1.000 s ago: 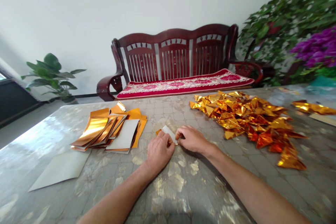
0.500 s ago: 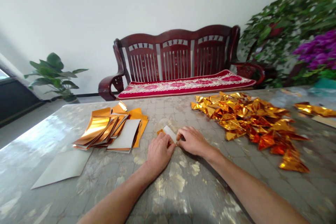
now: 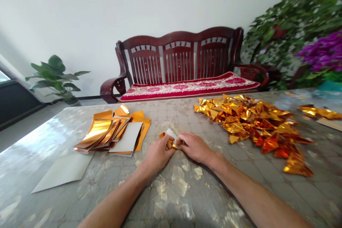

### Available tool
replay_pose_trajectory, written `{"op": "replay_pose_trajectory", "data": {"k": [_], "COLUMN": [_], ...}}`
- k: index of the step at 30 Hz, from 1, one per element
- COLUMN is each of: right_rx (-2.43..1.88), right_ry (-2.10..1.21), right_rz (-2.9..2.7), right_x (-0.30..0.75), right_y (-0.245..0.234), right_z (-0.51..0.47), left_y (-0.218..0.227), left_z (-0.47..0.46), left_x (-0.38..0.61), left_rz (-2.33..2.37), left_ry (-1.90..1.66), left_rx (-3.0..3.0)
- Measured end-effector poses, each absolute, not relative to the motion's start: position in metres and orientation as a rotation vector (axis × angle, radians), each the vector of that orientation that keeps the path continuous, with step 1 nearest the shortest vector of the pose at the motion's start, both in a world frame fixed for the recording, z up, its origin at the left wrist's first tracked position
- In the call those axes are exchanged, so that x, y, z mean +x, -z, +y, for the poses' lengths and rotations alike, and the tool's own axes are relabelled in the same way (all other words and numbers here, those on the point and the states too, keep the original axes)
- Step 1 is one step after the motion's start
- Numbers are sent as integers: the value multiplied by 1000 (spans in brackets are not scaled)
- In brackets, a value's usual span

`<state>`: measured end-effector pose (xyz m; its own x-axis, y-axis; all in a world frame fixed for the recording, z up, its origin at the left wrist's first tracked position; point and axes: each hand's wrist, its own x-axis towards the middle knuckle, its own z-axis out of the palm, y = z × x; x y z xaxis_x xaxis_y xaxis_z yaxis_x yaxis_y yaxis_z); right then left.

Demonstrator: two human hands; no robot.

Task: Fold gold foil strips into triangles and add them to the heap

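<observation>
The L hand and R hand sit just apart, w/ a small foil piece pinched in the narrow gap btwn them, so no way thru there. Obstacles on the marble-look table: 1 stack of gold foil sheets near the L hand and 1 pile of foil triangles near the R hand. Passable: the wide lane btwn those 2, running to the far table edge, + the tabletop in front of the hands, crossed only by the forearms. A white card lies flat left of the stack.
</observation>
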<state>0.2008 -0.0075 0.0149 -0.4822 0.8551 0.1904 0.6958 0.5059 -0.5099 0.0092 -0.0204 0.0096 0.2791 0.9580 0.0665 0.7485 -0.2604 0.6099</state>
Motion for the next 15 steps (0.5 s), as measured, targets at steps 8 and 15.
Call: {"op": "replay_pose_trajectory", "data": {"k": [8, 15], "right_rx": [-1322, -1374], "right_ry": [-488, -357], "right_rz": [-2387, -2396], "right_x": [201, 194], "right_y": [-16, -11], "right_z": [-9, -11], "left_y": [-5, -7], "left_z": [-17, -16], "left_x": [3, 3], "left_rz": [1480, 1509], "left_ry": [-659, -616], "left_rx": [2030, 2021]}}
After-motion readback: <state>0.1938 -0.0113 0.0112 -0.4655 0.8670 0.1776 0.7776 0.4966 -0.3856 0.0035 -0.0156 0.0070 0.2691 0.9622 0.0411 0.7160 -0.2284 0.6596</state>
